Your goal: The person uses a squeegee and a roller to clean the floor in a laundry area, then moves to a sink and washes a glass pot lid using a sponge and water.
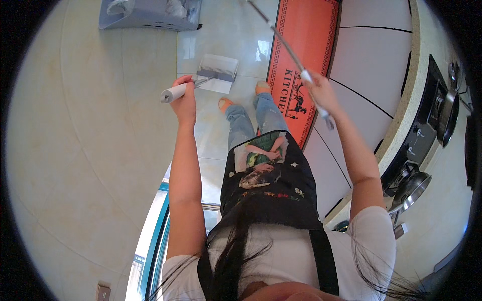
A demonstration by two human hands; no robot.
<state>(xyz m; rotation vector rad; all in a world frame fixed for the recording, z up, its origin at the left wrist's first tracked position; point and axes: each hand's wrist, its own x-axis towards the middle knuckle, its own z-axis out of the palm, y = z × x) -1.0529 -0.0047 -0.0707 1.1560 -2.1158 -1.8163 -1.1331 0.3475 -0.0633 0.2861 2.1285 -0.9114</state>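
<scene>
My left hand [184, 98] is closed round the thick white handle of a dustpan [217, 72]. The grey and white pan, with a row of teeth, is below the hand, in front of my feet. My right hand [322, 94] grips the white upper part of a long metal pole [289, 48], which has a hanging loop at its near end. The pole slants away to the top edge of the view, over the red kitchen mat; its far end is out of view, so I cannot tell what tool it belongs to.
Beneath me is a glossy tiled floor [211, 145]. A red mat [305, 41] runs along white cabinets [371, 56] on the right. Above them, a counter carries a black gas stove [418, 131] and a steel pan [410, 192]. A translucent plastic bin [150, 17] holding bags stands at the top left.
</scene>
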